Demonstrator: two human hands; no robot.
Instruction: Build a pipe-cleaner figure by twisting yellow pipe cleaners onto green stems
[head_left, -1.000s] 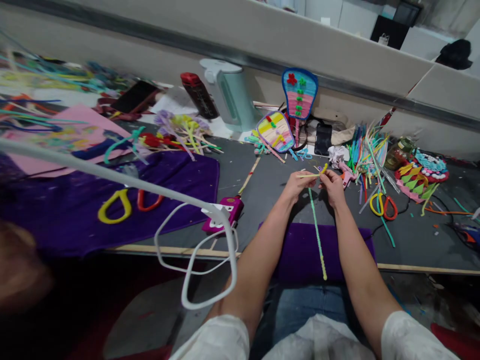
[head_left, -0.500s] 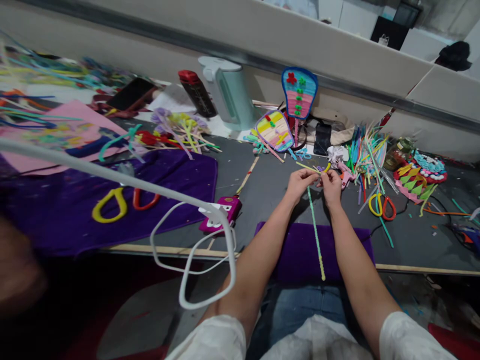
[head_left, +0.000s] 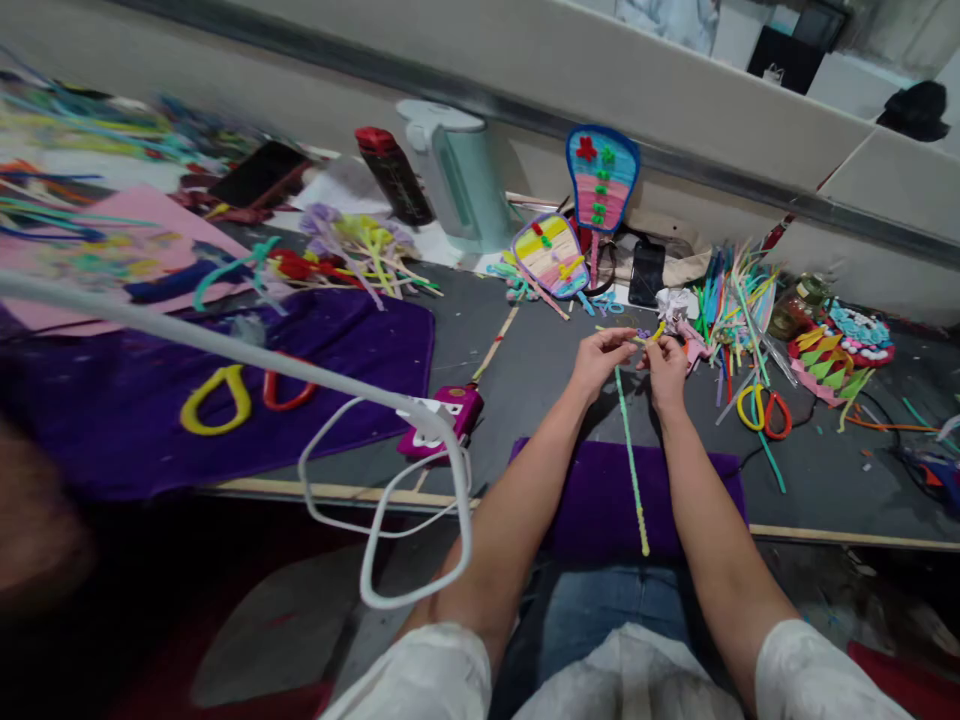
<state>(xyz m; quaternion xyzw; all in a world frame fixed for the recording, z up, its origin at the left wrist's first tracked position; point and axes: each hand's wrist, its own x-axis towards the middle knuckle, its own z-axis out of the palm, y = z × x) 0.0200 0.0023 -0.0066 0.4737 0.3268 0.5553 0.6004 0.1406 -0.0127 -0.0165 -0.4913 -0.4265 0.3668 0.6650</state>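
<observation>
My left hand [head_left: 601, 360] and my right hand [head_left: 665, 366] are close together over the table, fingertips pinched. Between them a thin yellow pipe cleaner [head_left: 661, 328] shows, with a short end rising past the right fingers. A twisted green pipe cleaner stem [head_left: 630, 450] with a yellowish tip slants down from under the left fingers toward my lap. How the stem joins the yellow piece is hidden by the fingers. Below my wrists lies a folded purple cloth [head_left: 600, 490] at the table edge.
Right of my hands lie scissors [head_left: 752, 408] and a bundle of coloured pipe cleaners [head_left: 739, 300]. Two fan-shaped crafts [head_left: 604, 180] stand behind. A kettle [head_left: 480, 190] and a purple power strip [head_left: 457, 405] are to the left. A white tubular arm [head_left: 225, 345] crosses the left foreground.
The view has shifted slightly. Both hands stay together at the same spot, and the fingers have moved a little on the yellow pipe cleaner, whose left end shows less.
</observation>
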